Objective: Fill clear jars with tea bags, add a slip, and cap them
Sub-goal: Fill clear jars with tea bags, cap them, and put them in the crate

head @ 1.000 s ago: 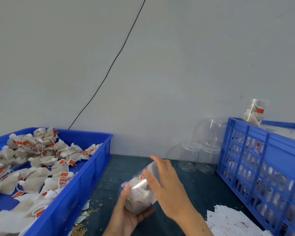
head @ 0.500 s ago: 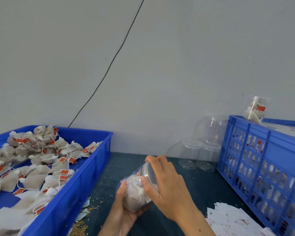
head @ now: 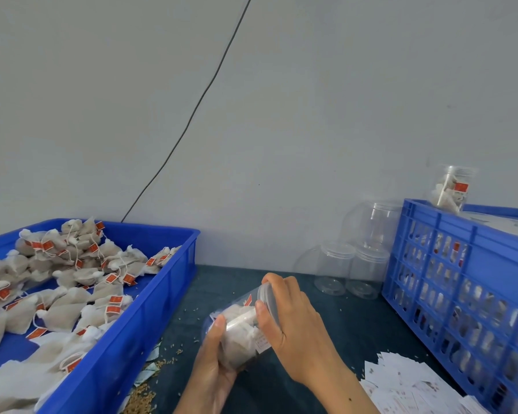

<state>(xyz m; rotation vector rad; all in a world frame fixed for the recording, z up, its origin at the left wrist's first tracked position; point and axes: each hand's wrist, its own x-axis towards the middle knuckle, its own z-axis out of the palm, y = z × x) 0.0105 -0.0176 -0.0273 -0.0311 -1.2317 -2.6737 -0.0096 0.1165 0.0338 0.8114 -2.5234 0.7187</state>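
Note:
A clear jar (head: 237,330) stuffed with tea bags and a white slip lies tilted in front of me, above the dark table. My left hand (head: 213,363) grips its lower body from underneath. My right hand (head: 293,321) curls round the clear cap (head: 265,297) at the jar's mouth. Loose tea bags with red tags (head: 72,282) fill the blue tray (head: 150,321) at the left. A pile of white paper slips (head: 407,383) lies at the lower right.
Several empty clear jars (head: 350,270) stand mouth-down by the wall, beside a blue crate (head: 473,288) holding filled jars. One filled jar (head: 450,189) sits on the crate's top. Spilled grains (head: 141,395) and scraps lie beside the tray. A black cable (head: 192,115) runs down the wall.
My right hand went from resting open over the jar's mouth to curling round the cap. The jar shifted slightly in my left hand's grip.

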